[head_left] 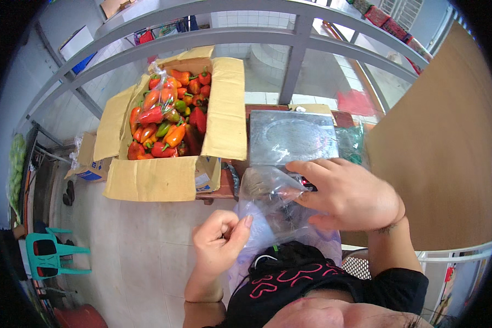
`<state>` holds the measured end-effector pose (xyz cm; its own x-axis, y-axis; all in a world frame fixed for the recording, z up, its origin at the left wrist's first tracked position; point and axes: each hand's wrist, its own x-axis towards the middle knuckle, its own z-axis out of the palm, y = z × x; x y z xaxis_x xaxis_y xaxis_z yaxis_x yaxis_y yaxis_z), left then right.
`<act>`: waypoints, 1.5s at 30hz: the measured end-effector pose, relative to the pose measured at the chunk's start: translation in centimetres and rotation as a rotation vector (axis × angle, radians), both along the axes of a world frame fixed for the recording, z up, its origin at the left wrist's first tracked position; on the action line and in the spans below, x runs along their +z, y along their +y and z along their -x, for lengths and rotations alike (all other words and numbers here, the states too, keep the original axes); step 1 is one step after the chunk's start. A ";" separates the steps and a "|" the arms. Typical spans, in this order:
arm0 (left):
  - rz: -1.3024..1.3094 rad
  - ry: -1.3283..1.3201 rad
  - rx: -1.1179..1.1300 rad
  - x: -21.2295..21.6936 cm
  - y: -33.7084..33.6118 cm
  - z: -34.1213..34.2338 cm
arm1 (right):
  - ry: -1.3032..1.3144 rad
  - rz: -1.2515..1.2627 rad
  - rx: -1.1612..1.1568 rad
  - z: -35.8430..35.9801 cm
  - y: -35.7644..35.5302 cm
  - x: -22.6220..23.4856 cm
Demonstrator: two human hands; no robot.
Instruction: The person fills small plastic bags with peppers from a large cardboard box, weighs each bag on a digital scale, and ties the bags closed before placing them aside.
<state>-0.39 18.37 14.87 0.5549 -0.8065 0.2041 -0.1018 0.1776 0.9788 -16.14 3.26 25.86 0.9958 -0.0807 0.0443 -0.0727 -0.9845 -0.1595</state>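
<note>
Grey metal railings [296, 65] cross the far side of a tiled room, where a seated person works at a low red-brown table [224, 188]. At the center of the scene is a clear plastic bag [266, 188], stretched between two bare hands just in front of a flat metal scale [293, 136]. On one side, the left hand [219, 240] is curled tight, thumb pressed to the bent forefinger, pinching the bag's near edge. Opposite, the right hand [344, 191] reaches over with fingers extended and parted, the thumb standing away from them, the fingertips against the film near the scale's front; whether they pinch any of it, I cannot tell from here. Below the bag, pale purple plastic [329, 240] lies across the lap, partly seen through the film. Beside the scale stands an open cardboard box [226, 109], its flaps folded out, filled with red, orange and green peppers [175, 135]; a knotted clear bag of peppers [159, 101] rests on top. To the scale's right sit a crumpled green bag [351, 144] and a tall brown panel [443, 153]. Farther off, at left, is a teal plastic chair [44, 252].
</note>
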 end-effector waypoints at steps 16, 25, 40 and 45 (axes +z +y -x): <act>-0.237 0.197 0.153 -6.2 -0.2 -4.0 | 0.387 0.075 -0.071 -37.6 -6.1 -22.1; 0.020 0.127 0.287 0.4 2.0 -8.1 | 0.441 0.207 0.078 -37.8 -5.9 -22.9; -0.013 0.297 0.110 5.3 -7.3 -9.2 | -0.471 -1.080 -0.164 -20.8 -13.2 -6.2; -0.015 0.290 0.042 0.7 -15.0 -2.8 | -0.973 -1.759 0.048 -10.0 -10.4 -4.8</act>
